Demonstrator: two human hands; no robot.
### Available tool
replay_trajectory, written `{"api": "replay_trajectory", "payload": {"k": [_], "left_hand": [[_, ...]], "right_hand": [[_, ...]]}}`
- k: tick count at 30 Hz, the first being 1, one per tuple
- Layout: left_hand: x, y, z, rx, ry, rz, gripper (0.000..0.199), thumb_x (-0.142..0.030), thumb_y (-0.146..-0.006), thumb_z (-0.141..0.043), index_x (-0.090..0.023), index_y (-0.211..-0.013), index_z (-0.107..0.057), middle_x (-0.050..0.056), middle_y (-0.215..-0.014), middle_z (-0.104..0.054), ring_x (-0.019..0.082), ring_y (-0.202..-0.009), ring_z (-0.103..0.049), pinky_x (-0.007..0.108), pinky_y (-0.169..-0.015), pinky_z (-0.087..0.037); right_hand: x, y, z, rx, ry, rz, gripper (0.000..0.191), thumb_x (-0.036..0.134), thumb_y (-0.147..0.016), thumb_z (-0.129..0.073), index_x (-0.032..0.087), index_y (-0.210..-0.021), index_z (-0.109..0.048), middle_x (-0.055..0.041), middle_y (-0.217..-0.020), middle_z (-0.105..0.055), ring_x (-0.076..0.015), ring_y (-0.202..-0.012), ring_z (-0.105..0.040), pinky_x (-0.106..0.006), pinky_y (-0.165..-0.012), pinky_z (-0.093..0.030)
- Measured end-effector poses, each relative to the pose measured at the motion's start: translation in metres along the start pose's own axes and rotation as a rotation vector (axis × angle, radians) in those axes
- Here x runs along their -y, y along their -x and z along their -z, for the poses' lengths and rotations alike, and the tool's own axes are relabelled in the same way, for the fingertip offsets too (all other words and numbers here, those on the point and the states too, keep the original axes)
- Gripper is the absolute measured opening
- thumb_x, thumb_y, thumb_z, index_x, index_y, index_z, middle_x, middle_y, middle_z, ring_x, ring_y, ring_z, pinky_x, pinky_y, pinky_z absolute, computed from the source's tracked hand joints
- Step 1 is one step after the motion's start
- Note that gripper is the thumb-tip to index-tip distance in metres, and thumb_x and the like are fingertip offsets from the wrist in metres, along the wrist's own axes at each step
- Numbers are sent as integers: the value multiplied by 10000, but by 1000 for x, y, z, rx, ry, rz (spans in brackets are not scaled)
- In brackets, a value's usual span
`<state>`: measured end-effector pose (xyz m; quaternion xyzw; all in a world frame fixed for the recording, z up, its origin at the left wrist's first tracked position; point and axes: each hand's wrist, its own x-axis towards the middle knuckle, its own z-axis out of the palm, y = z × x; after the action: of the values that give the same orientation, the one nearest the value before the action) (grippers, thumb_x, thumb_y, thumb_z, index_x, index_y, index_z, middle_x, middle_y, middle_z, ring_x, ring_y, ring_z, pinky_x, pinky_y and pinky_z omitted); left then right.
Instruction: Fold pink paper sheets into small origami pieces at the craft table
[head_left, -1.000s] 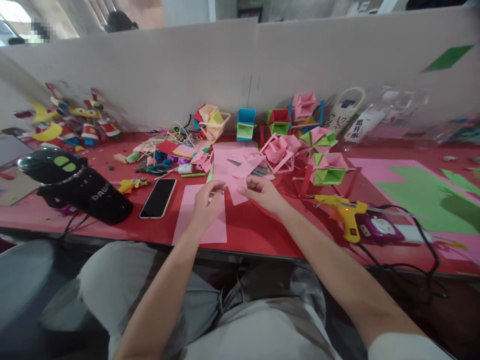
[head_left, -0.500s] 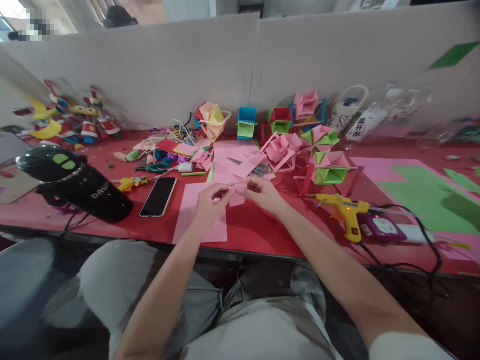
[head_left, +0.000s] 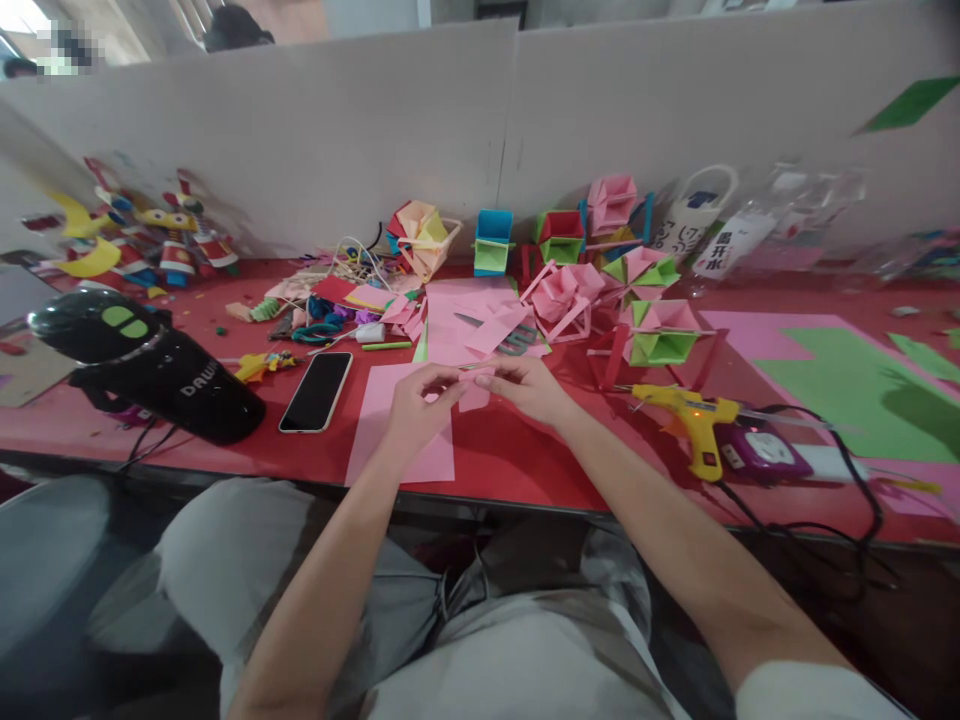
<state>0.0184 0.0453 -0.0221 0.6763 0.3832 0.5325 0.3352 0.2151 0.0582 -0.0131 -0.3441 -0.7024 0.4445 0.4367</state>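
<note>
Between both hands, over the front of the red table (head_left: 517,450), is a small piece of pink paper (head_left: 474,396). My left hand (head_left: 421,402) pinches its left side, thumb and fingers closed. On the right side my right hand (head_left: 529,388) grips the same piece, thumb laid against it. A thin edge along the top of the paper is partly covered by my fingertips. Beneath my left hand lies a flat pink sheet (head_left: 375,430). Just beyond my fingers, scissors (head_left: 517,343) rest among more pink paper (head_left: 457,300).
A phone (head_left: 316,393) and a black tumbler (head_left: 180,370) stand left. To the right are a yellow glue gun (head_left: 694,420) with a trailing cord and a purple power strip (head_left: 765,453). Folded-paper wheels (head_left: 660,335), scraps and plastic bottles (head_left: 735,240) line the back, before a white partition (head_left: 337,140).
The hands stay almost in place, still holding the pink paper. The paper has tilted slightly between the fingers, and the whole view has shifted a little.
</note>
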Motion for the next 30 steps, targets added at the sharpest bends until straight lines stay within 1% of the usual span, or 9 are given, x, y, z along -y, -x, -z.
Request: {"api": "replay_trajectory", "payload": {"k": [6,8,12,14,17,19,25,30], "left_hand": [[4,0,0,-3,10,24,128,-294,-779,-734,-187,-835,-691,36,-828,-713,157,-760,-655,276,-718,-536],[6,-1,0,0,30,39,141,-297,-770,-741,-182,-832,-689,36,-819,-711,155,-749,-652,275,-711,-534],[8,-1,1,9,73,58,142,-282,-764,-750,-176,-838,-690,30,-806,-705,146,-739,-648,263,-700,-527],[9,-1,1,7,81,52,129,-266,-768,-749,-174,-837,-690,26,-803,-699,140,-742,-643,255,-703,-520],[8,-1,2,5,70,46,120,-255,-767,-750,-173,-822,-681,18,-785,-683,129,-727,-628,246,-699,-512],[5,-1,1,13,65,51,129,-264,-765,-752,-172,-815,-676,17,-777,-677,126,-715,-624,243,-689,-512],[-4,0,-1,16,36,58,132,-317,-825,-698,-187,-818,-718,35,-820,-728,149,-753,-655,255,-692,-524],[-1,0,2,0,-3,29,105,-294,-824,-708,-195,-837,-739,38,-846,-750,166,-791,-678,277,-743,-538]], "right_hand": [[-4,1,1,16,-1,-26,328,469,-820,-704,249,-1052,-780,-45,-1019,-764,-214,-936,-672,-335,-815,-530],[-6,2,1,26,9,-30,327,465,-834,-690,241,-1056,-778,-45,-1010,-763,-196,-891,-662,-310,-771,-521],[-6,3,-1,43,15,-58,333,467,-864,-655,210,-1038,-776,-20,-816,-734,-141,-696,-600,-272,-655,-487],[-5,3,-1,13,-6,-61,322,467,-850,-670,203,-1002,-776,-17,-805,-721,-142,-701,-596,-280,-670,-495],[-5,1,-1,-91,-7,-49,290,460,-801,-721,200,-921,-771,-25,-831,-724,-159,-752,-618,-301,-725,-512],[-6,0,0,-132,3,-51,279,454,-779,-741,197,-883,-770,-29,-819,-731,-163,-747,-630,-309,-733,-518],[-8,-1,1,-123,-31,-64,247,428,-748,-770,211,-862,-797,-40,-852,-774,-184,-770,-681,-326,-740,-551],[-6,0,1,-118,8,-38,213,394,-774,-754,226,-894,-805,-38,-882,-788,-197,-798,-712,-331,-748,-570]]}}
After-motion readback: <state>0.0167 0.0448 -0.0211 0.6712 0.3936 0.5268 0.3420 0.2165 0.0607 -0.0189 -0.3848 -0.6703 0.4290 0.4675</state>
